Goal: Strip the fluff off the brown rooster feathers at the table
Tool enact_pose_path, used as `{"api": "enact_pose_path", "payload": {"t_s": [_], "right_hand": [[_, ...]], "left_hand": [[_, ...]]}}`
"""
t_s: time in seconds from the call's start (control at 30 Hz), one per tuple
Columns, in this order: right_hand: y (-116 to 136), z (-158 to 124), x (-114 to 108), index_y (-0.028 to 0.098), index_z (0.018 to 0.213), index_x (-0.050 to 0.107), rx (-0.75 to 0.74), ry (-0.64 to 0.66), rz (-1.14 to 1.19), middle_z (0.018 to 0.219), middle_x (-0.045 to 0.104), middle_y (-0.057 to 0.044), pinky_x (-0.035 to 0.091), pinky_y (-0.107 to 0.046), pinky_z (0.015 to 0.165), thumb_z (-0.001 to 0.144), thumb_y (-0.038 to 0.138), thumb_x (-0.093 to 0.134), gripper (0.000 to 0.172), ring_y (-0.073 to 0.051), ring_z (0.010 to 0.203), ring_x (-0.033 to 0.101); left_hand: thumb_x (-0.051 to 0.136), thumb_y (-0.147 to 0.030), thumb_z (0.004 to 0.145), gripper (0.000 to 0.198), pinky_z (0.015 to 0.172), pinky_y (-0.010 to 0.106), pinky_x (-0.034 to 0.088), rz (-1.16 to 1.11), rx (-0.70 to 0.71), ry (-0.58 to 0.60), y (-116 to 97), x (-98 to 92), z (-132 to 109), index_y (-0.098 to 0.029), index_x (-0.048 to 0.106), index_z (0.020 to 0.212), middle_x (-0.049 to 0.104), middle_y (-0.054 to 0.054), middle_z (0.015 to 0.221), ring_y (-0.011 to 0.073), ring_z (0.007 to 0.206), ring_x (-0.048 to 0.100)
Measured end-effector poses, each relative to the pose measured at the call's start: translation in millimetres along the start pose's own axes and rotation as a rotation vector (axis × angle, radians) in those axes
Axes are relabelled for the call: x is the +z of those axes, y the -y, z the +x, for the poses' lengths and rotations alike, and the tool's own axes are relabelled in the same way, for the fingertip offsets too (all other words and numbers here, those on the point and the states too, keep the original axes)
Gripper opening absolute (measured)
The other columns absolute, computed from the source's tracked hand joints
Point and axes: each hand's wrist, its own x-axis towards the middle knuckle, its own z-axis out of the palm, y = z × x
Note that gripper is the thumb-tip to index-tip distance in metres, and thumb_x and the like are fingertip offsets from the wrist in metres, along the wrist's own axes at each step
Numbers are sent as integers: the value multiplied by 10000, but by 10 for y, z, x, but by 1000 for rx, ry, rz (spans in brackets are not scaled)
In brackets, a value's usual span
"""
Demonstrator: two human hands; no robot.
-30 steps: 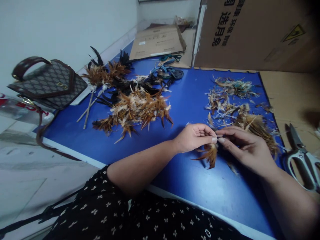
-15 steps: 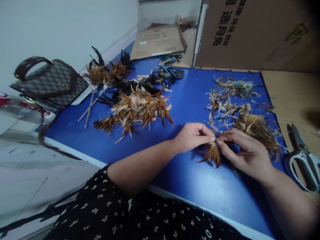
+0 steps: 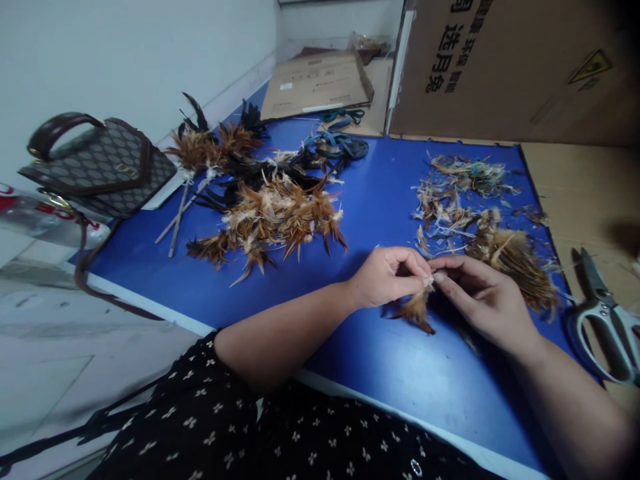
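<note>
My left hand (image 3: 387, 277) and my right hand (image 3: 477, 297) meet fingertip to fingertip over the blue table (image 3: 380, 373). Both pinch the pale top end of a small bunch of brown feathers (image 3: 415, 310), which hangs down from my fingers just above the table. A loose heap of brown feathers (image 3: 515, 263) lies right behind my right hand. To the left, a larger pile of tied brown, white and black feather bunches (image 3: 273, 213) covers the table's far middle.
Scissors (image 3: 603, 317) lie on cardboard at the right edge. Feather scraps and threads (image 3: 463, 193) are scattered at the far right. A patterned handbag (image 3: 95, 163) sits at the left, with its strap over the edge. Cardboard boxes (image 3: 500, 67) stand behind.
The feather bunch has turned slightly and shifted a little left between my fingertips. My right hand's fingers have closed in nearer to my left hand.
</note>
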Motion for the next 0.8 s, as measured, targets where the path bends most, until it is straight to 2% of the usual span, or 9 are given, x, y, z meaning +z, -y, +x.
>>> {"api": "enact_pose_path", "payload": {"t_s": [0.17, 0.33, 0.43, 0.53, 0.7, 0.8], "right_hand": [[38, 12, 32, 254, 1067, 818, 25, -28, 59, 820, 805, -32, 653, -284, 659, 959, 552, 892, 325, -179, 702, 751], [61, -5, 71, 250, 1014, 792, 12, -89, 25, 781, 786, -26, 629, -273, 602, 916, 572, 928, 363, -173, 652, 729], [48, -13, 113, 249, 1026, 785, 11, -119, 7, 807, 802, -32, 641, -275, 619, 916, 559, 934, 361, -173, 663, 744], [18, -15, 155, 253, 1055, 777, 6, -120, 29, 844, 822, -35, 667, -287, 675, 914, 544, 943, 363, -180, 705, 774], [-9, -23, 169, 247, 1174, 803, 7, -134, 45, 924, 847, -56, 690, -312, 747, 934, 558, 923, 411, -196, 787, 803], [8, -29, 145, 259, 1192, 835, 16, -134, 25, 932, 847, -57, 675, -308, 745, 969, 540, 893, 362, -186, 777, 780]], "left_hand": [[919, -270, 824, 261, 901, 343, 584, 91, 98, -63, -33, 38, -21, -184, 682, 756, 769, 58, 922, 146, 872, 724], [878, -210, 836, 219, 929, 378, 597, 278, 169, -211, -64, 120, -51, -212, 683, 739, 769, 49, 917, 162, 879, 726], [865, -170, 834, 211, 924, 378, 611, 288, 185, -313, -46, 171, -68, -213, 680, 740, 761, 45, 931, 164, 891, 733], [840, -165, 863, 175, 855, 348, 633, 245, 184, -358, 2, 192, -79, -203, 695, 772, 761, 54, 991, 149, 868, 743], [857, -249, 928, 203, 738, 277, 651, 231, 281, -332, 117, 151, -53, -178, 700, 821, 762, 52, 1018, 104, 757, 742], [843, -272, 973, 211, 702, 259, 657, 232, 356, -309, 170, 130, -41, -168, 710, 846, 764, 57, 1021, 95, 715, 749]]}}
